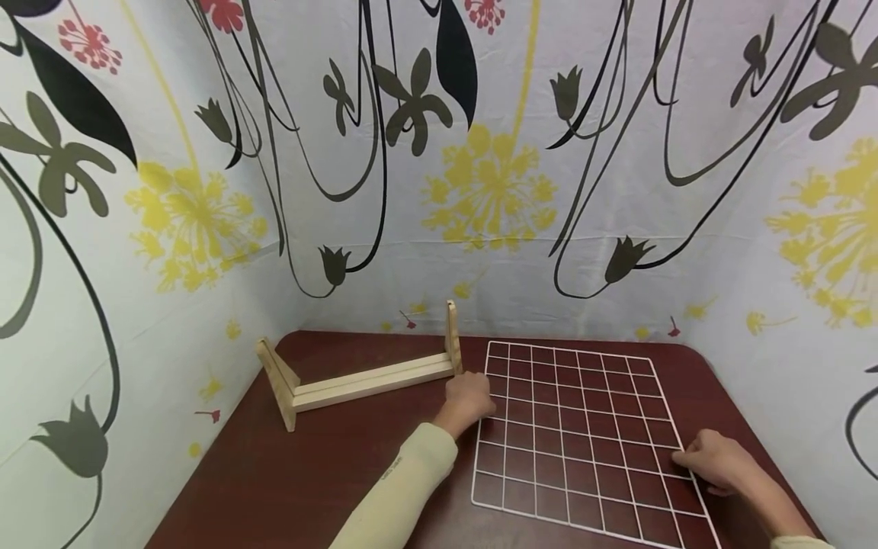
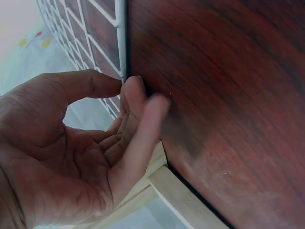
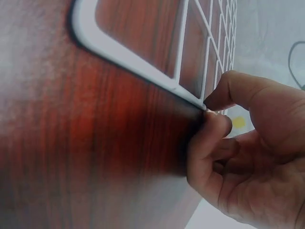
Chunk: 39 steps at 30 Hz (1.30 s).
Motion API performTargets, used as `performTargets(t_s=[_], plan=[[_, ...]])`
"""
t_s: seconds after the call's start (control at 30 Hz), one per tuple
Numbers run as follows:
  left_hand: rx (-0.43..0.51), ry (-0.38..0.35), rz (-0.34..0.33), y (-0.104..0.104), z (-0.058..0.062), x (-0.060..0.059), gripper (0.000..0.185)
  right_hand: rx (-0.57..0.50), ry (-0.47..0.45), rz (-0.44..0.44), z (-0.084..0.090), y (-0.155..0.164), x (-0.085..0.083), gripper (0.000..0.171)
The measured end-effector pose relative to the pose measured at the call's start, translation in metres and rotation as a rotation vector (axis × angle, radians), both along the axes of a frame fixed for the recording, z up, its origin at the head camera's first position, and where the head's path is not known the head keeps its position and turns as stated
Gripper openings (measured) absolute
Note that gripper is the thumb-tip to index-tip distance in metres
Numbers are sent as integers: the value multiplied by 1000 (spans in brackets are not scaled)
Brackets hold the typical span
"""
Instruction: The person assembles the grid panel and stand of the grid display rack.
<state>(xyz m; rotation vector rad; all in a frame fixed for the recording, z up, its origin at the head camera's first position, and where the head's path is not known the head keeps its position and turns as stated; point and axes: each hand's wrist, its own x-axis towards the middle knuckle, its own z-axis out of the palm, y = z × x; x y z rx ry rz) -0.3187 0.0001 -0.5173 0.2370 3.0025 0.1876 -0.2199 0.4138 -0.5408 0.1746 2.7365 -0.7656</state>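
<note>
A white wire grid panel lies on the right half of the dark red wooden table. My left hand pinches its left edge between thumb and forefinger; in the left wrist view the thumb meets the rim wire. On the opposite edge, my right hand pinches the wire, with the thumb and a curled finger at the rim in the right wrist view. Just beyond my left hand stands a pale wooden frame with two upright ends joined by a rail.
The table has a dark wood-grain top with rounded far corners. Fabric with printed flowers hangs behind it and along both sides. The wooden frame's right upright stands close to the grid's left edge.
</note>
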Motion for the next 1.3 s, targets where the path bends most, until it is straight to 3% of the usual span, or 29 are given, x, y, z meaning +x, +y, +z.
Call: performTargets(t_s=[0.37, 0.47, 0.67, 0.7, 0.87, 1.17, 1.3], plan=[[33, -47, 14, -5, -3, -2, 26, 61, 52, 35, 1, 4, 3, 43], [132, -104, 18, -13, -9, -8, 30, 48, 59, 59, 1, 7, 3, 43], [450, -259, 69, -29, -7, -12, 28, -1, 70, 91, 1, 13, 3, 34], [495, -292, 86, -30, -2, -10, 27, -10, 60, 89, 1, 13, 3, 33], [619, -341, 102, -37, -4, -8, 23, -27, 39, 80, 0, 14, 4, 32], [519, -238, 95, -37, -4, -5, 31, -64, 52, 54, -1, 11, 9, 23], [542, -227, 79, -38, -4, -2, 31, -147, 62, 57, -4, 17, 14, 20]])
